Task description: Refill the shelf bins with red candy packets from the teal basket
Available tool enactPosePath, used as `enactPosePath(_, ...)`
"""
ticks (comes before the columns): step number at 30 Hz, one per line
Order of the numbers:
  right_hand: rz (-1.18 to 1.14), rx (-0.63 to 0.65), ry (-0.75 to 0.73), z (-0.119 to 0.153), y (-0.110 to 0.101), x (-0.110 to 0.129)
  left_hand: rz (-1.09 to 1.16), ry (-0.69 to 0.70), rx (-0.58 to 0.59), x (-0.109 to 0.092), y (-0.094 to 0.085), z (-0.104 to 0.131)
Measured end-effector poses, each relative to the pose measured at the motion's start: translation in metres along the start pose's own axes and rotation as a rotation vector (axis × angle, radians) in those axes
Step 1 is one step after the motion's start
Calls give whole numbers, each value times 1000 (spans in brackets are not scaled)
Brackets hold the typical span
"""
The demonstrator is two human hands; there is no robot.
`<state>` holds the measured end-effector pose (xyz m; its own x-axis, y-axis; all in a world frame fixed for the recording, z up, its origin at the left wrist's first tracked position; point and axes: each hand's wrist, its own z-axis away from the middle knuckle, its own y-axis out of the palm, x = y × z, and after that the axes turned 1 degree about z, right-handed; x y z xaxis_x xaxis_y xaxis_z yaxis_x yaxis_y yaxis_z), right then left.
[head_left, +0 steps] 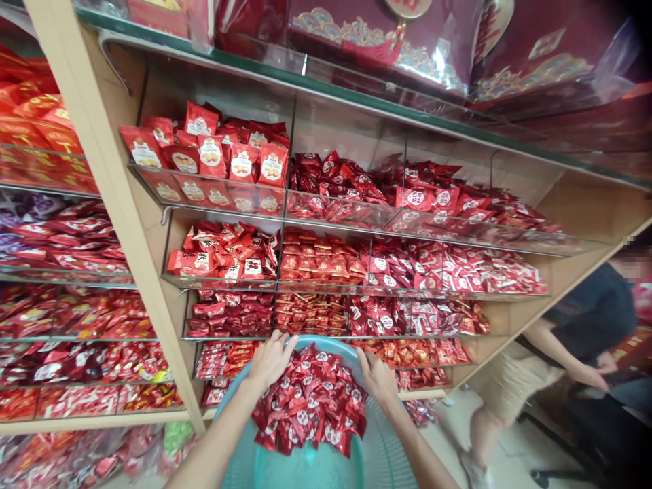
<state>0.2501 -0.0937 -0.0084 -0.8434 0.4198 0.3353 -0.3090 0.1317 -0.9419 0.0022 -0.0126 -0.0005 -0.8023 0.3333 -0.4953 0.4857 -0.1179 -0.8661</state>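
Observation:
A teal plastic basket [392, 448] with slotted sides is in front of me, tilted so that its inside shows. A heap of small red candy packets [310, 401] with white round labels lies toward its far side. My left hand [272, 358] is closed on the far left part of the rim, fingers bent over it. Across from it, my right hand [377, 375] grips the rim on the right, its thumb near the packets. Both forearms reach over the basket. The fingertips' undersides are hidden.
Glass-fronted shelves [326, 221] hold rows of red packets in compartments. A wooden upright [115, 204] parts them from another rack at left. Dark red gift boxes [377, 41] stand on the top shelf. At right, a person [585, 319] is beside a wheeled base [542, 475].

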Motion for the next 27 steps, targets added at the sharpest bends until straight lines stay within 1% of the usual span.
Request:
enactPosePath(3, 0, 7, 4, 7, 2, -3, 42, 5, 3, 1, 2, 5)
enactPosePath(7, -2, 8, 26, 18, 7, -13, 72, -37, 54, 2, 7, 10)
enactPosePath(10, -29, -4, 5, 24, 8, -23, 100, -53, 86, 0, 11, 14)
enactPosePath(13, -52, -18, -3, 29, 6, -28, 111, -72, 101, -4, 14, 18)
enactPosePath(18, -24, -14, 33, 31, 0, -29, 63, -83, 123, -12, 17, 22)
enactPosePath(23, -20, -23, -6, 20, -7, -32, -7, -62, 88, -20, 21, 20)
enactPosePath(27, 0, -24, -15, 7, -13, -39, -10, -78, -16, -28, 26, 18)
